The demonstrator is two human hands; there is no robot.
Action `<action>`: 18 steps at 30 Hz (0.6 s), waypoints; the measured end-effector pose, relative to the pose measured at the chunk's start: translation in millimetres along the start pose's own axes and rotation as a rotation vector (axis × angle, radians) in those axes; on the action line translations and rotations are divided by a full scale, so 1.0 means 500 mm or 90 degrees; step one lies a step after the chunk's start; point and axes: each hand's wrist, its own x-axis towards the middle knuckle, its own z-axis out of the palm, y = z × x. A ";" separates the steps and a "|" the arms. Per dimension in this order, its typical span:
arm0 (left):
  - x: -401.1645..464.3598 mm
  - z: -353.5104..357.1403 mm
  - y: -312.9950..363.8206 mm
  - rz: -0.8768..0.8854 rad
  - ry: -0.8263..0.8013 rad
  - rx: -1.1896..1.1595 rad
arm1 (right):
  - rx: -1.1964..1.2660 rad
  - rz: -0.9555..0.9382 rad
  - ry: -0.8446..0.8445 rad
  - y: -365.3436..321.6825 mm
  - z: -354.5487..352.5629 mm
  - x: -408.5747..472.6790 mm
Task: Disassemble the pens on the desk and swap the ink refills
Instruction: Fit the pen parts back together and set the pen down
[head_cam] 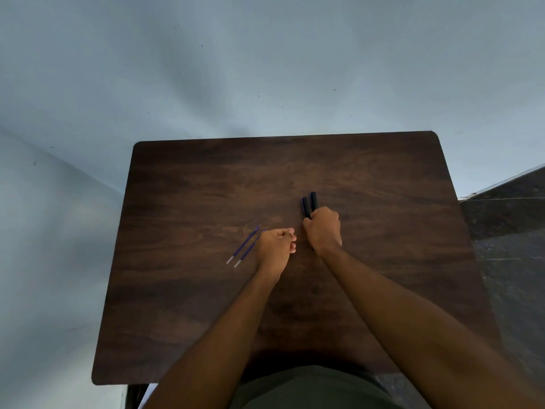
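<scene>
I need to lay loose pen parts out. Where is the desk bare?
Bare: the far half of the desk and its near-right side. Crowded: the middle, where two refills, left hand, right hand and pen barrels cluster.

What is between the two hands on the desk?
Nothing: only a strip of bare brown desk shows between the left hand and right hand in the head view.

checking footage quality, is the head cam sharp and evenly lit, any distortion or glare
Head view: dim, soft light with no glare on the dark wooden desk; wide-angle distortion splays its edges; the thin blue ink refills look slightly soft, the black pen barrels lose detail in shadow.
</scene>
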 end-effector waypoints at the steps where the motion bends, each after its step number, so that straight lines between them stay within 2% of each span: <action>1: 0.003 -0.002 -0.002 0.007 0.000 0.008 | -0.014 -0.003 0.000 -0.005 0.002 0.007; 12: 0.030 -0.005 -0.005 0.038 0.018 0.066 | -0.110 -0.013 0.014 -0.023 0.015 0.021; 18: 0.030 -0.004 -0.009 0.037 0.022 0.076 | -0.112 0.003 0.012 -0.021 0.017 0.023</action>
